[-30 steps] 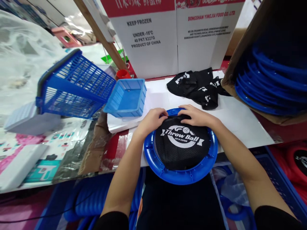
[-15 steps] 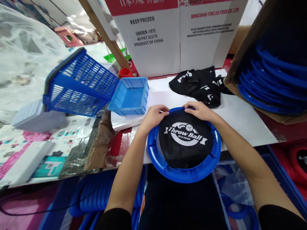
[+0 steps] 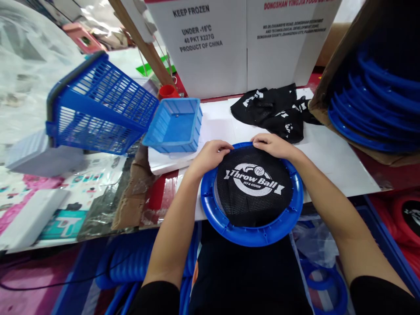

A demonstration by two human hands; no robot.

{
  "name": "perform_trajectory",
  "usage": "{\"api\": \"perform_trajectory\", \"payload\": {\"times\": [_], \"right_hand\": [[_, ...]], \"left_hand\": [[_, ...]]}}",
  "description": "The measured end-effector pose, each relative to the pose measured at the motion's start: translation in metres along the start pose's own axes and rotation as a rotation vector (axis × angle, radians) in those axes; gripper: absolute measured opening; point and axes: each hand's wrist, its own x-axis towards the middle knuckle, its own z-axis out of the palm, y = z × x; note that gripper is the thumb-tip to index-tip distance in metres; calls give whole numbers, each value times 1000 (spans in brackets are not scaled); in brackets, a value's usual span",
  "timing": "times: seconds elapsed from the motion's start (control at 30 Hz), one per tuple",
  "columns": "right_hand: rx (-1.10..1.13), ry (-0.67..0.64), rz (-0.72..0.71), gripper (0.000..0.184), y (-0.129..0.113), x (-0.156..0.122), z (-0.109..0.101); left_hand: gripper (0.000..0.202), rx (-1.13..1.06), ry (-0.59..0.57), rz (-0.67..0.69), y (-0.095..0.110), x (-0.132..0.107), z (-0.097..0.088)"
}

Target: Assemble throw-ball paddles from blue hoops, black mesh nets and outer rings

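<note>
A blue plastic ring (image 3: 249, 234) lies at the near edge of the white table sheet (image 3: 331, 162). A black mesh net (image 3: 254, 197) printed "Throw Ball" is spread across it. My left hand (image 3: 210, 157) presses with curled fingers on the net's far left edge at the rim. My right hand (image 3: 274, 145) pinches the net's far edge against the rim a little to the right. Both hands sit close together at the top of the ring.
A pile of black nets (image 3: 272, 111) lies behind the ring. A cardboard box of stacked blue rings (image 3: 377, 109) stands at right. A small blue tray (image 3: 175, 127), a tilted blue basket (image 3: 98, 107) and white cartons (image 3: 243, 43) are at left and back. Red rings (image 3: 407, 214) at far right.
Both hands have slid from the net's middle top out to the ring's far rim, pulling the net's edge over it. The view shifted slightly.
</note>
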Motion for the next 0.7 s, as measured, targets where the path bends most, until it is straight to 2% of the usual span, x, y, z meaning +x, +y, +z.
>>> {"api": "perform_trajectory", "payload": {"times": [0.1, 0.27, 0.4, 0.53, 0.7], "right_hand": [[6, -19, -5, 18, 2, 1, -1], [-19, -7, -16, 16, 2, 0, -1], [-15, 28, 1, 16, 0, -2, -1], [48, 20, 18, 15, 1, -2, -2], [99, -27, 21, 15, 6, 1, -6]], "left_hand": [[24, -5, 18, -16, -1, 1, 3], [22, 7, 73, 32, 0, 1, 6], [21, -65, 60, 8, -1, 1, 4], [27, -121, 0, -11, -4, 2, 2], [29, -16, -12, 117, -7, 3, 0]]}}
